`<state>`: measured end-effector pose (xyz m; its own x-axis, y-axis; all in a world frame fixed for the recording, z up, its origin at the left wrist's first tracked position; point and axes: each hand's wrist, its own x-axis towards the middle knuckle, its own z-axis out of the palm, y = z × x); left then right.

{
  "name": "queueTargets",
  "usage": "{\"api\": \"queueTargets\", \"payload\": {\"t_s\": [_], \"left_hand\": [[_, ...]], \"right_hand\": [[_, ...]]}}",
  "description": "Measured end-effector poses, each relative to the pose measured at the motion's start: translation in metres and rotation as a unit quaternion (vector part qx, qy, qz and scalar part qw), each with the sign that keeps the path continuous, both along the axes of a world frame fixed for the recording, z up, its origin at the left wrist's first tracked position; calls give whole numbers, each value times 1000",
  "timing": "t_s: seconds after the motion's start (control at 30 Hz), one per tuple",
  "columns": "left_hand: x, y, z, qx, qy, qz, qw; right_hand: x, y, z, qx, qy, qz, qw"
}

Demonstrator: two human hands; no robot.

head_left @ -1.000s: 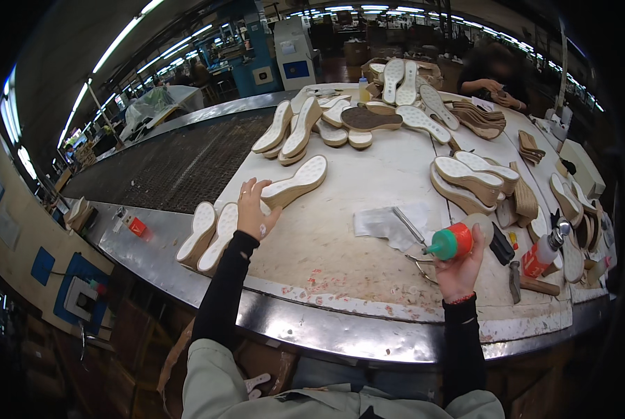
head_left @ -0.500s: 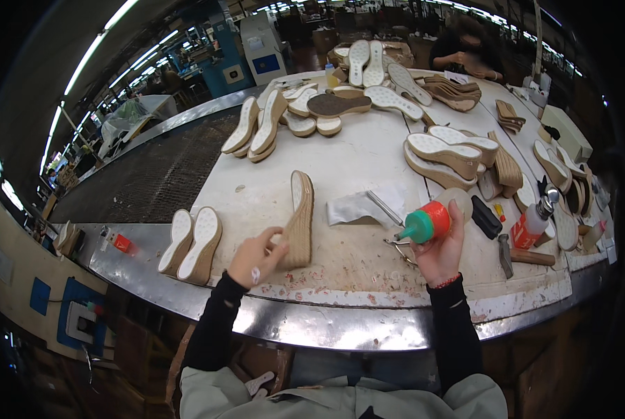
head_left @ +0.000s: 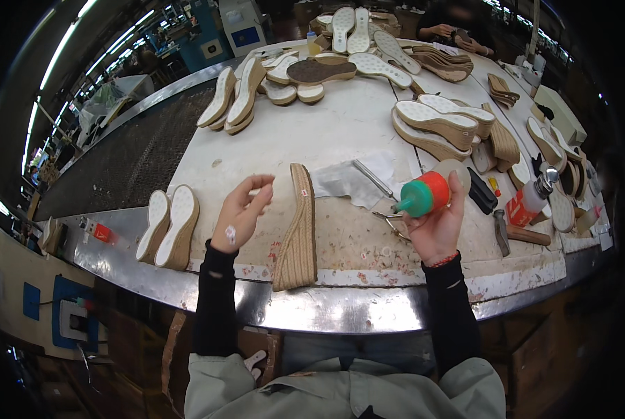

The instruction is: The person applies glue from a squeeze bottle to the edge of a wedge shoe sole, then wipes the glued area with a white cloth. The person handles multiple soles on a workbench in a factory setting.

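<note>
A tall wedge shoe sole (head_left: 297, 241) with a woven, rope-like side stands on its edge near the front of the table, its thick heel end reaching the metal rim. Just left of it, my left hand (head_left: 239, 211) hovers apart from the sole, thumb and fingers parted around nothing. In my right hand (head_left: 438, 234) lies a squeeze bottle (head_left: 428, 193) with a green nozzle cap and a red band, tilted so the nozzle points left. A pair of white-topped wedge soles (head_left: 175, 227) leans together farther left.
Behind the bottle lie a grey cloth (head_left: 351, 181), a metal rod (head_left: 372, 178) and pliers (head_left: 394, 222). A hammer (head_left: 525, 234) and red-labelled bottle (head_left: 529, 199) are at right. Stacked soles (head_left: 442, 129) and a heap of soles (head_left: 312, 73) stand farther back. A person (head_left: 462, 31) works across the table.
My left hand has let go of the wedge sole and drawn away from it. The sole has come nearer the front rim. The bottle stays in my right hand.
</note>
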<state>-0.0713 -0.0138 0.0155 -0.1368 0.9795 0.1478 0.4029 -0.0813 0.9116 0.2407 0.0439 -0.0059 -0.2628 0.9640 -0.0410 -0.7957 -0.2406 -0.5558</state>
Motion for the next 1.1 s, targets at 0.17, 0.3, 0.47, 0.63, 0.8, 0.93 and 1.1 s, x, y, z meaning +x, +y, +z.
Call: {"api": "queueTargets", "payload": {"t_s": [0.17, 0.3, 0.47, 0.63, 0.8, 0.93, 1.1], "left_hand": [[4, 47, -21, -30, -85, 38, 995], [16, 59, -42, -29, -181, 2, 983], [19, 57, -47, 4, -205, -2, 979], [33, 43, -31, 13, -225, 28, 974], [23, 42, -31, -16, -266, -9, 964], [7, 44, -41, -34, -241, -51, 968], [0, 45, -41, 27, -198, -21, 980]], "right_hand": [[-5, 3, 1, -17, 66, -3, 998], [0, 6, -4, -29, 100, -26, 994], [5, 10, 0, -86, 107, -80, 987], [11, 13, -8, -108, 137, -107, 979], [11, 13, -2, -131, 179, -125, 967], [19, 18, -2, -127, 215, -153, 956], [26, 21, -10, -135, 236, -158, 949]]}}
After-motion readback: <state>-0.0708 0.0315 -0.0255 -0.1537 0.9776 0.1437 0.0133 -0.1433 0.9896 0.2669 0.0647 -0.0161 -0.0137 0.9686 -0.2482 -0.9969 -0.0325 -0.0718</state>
